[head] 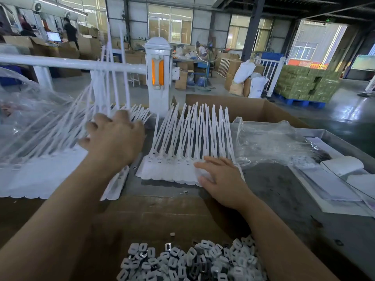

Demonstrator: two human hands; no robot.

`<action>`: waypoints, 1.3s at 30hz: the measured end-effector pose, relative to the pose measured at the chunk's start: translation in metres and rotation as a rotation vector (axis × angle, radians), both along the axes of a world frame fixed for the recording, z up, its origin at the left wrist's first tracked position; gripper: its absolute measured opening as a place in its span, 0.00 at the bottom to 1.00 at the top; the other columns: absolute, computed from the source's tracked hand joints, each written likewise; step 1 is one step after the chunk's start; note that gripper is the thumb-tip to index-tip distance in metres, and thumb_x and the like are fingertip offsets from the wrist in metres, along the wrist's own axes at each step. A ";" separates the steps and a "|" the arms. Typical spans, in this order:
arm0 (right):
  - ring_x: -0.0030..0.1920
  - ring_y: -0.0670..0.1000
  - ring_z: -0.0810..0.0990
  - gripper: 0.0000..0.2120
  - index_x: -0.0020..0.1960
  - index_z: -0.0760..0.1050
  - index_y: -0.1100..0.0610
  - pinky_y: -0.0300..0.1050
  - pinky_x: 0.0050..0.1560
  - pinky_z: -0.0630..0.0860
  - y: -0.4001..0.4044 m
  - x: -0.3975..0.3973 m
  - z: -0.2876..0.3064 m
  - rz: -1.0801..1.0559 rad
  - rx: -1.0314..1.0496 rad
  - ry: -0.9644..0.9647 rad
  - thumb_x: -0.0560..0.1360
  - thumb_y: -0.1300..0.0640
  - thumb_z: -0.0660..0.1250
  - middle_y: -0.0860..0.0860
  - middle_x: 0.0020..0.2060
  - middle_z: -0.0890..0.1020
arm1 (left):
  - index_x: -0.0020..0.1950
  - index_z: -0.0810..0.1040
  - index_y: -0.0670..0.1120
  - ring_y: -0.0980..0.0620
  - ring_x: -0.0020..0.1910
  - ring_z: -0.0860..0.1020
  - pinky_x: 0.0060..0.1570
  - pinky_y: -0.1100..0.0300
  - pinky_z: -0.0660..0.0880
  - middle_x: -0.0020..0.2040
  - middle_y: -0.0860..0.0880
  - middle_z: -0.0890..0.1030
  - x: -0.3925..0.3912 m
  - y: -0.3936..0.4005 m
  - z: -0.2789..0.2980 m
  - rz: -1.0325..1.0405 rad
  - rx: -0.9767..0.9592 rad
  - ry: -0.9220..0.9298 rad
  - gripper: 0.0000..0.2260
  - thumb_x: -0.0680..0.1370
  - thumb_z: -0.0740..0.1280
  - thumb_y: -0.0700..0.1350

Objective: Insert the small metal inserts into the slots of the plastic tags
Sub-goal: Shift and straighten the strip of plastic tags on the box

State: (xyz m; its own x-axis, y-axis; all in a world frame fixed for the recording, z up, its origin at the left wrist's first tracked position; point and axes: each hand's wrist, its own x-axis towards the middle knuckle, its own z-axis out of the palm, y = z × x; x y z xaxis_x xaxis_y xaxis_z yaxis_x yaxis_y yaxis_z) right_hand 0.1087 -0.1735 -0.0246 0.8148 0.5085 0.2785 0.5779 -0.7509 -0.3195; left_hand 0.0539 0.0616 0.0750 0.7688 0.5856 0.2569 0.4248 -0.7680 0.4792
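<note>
A grey worktable carries two fanned sheets of white plastic tags: a left sheet and a centre sheet with its slots in a row. The left hand lies with fingers spread over the left sheet's straps, gripping nothing visible; the right hand rests flat, fingers extended, on the centre sheet's right end. A heap of small metal inserts lies at the near edge, between the forearms.

No readable text, white sack with blue marks (too blurred), distant monitor illegible
</note>
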 end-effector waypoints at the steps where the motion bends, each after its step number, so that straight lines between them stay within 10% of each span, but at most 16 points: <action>1: 0.67 0.33 0.68 0.16 0.68 0.76 0.44 0.40 0.73 0.54 0.002 -0.003 0.005 -0.011 0.133 -0.009 0.82 0.48 0.62 0.39 0.66 0.77 | 0.70 0.67 0.49 0.37 0.71 0.59 0.68 0.37 0.55 0.71 0.37 0.63 -0.004 -0.012 0.001 -0.053 0.010 -0.011 0.20 0.81 0.51 0.56; 4: 0.53 0.36 0.80 0.19 0.58 0.82 0.41 0.41 0.56 0.74 0.007 -0.014 0.027 -0.020 0.578 0.318 0.79 0.34 0.59 0.32 0.49 0.83 | 0.68 0.67 0.48 0.37 0.69 0.61 0.67 0.39 0.58 0.67 0.39 0.66 -0.018 -0.053 -0.009 -0.201 0.156 -0.015 0.28 0.78 0.45 0.64; 7: 0.58 0.44 0.82 0.30 0.61 0.80 0.41 0.52 0.62 0.72 0.006 -0.017 0.043 0.158 0.776 0.730 0.72 0.24 0.57 0.44 0.57 0.85 | 0.69 0.63 0.51 0.41 0.67 0.63 0.67 0.42 0.60 0.65 0.43 0.67 -0.030 -0.093 -0.026 -0.309 0.332 0.020 0.31 0.74 0.42 0.67; 15: 0.48 0.49 0.87 0.12 0.56 0.84 0.56 0.40 0.42 0.82 -0.007 -0.027 0.068 0.195 1.081 0.916 0.77 0.53 0.68 0.52 0.48 0.87 | 0.75 0.54 0.51 0.48 0.63 0.67 0.62 0.50 0.64 0.65 0.48 0.68 -0.036 -0.112 -0.041 -0.570 0.301 -0.251 0.39 0.71 0.48 0.73; 18: 0.34 0.43 0.84 0.07 0.53 0.81 0.58 0.36 0.31 0.80 -0.016 -0.021 0.071 0.057 1.031 0.836 0.79 0.63 0.64 0.47 0.35 0.86 | 0.74 0.48 0.57 0.50 0.67 0.66 0.63 0.52 0.61 0.69 0.51 0.64 -0.037 -0.111 -0.037 -0.716 0.135 -0.265 0.40 0.68 0.48 0.77; 21: 0.42 0.53 0.87 0.10 0.55 0.84 0.56 0.44 0.35 0.81 -0.027 -0.017 0.073 0.010 0.990 0.899 0.79 0.60 0.65 0.54 0.45 0.87 | 0.76 0.43 0.61 0.50 0.73 0.61 0.67 0.49 0.57 0.75 0.53 0.57 -0.030 -0.100 -0.032 -0.752 0.097 -0.190 0.41 0.69 0.52 0.77; 31: 0.46 0.53 0.86 0.12 0.42 0.87 0.47 0.50 0.50 0.80 -0.057 -0.005 0.067 -0.281 0.429 0.775 0.79 0.55 0.67 0.48 0.43 0.87 | 0.77 0.45 0.68 0.46 0.79 0.38 0.75 0.36 0.47 0.80 0.59 0.36 -0.001 -0.007 -0.042 -0.883 -0.007 0.635 0.52 0.61 0.72 0.72; 39: 0.28 0.43 0.76 0.14 0.39 0.81 0.53 0.34 0.26 0.71 -0.069 0.001 0.064 -0.376 -0.195 0.626 0.77 0.45 0.68 0.43 0.27 0.78 | 0.75 0.43 0.72 0.46 0.75 0.27 0.71 0.42 0.31 0.79 0.55 0.33 0.008 -0.023 -0.089 -0.905 0.154 0.508 0.46 0.61 0.58 0.82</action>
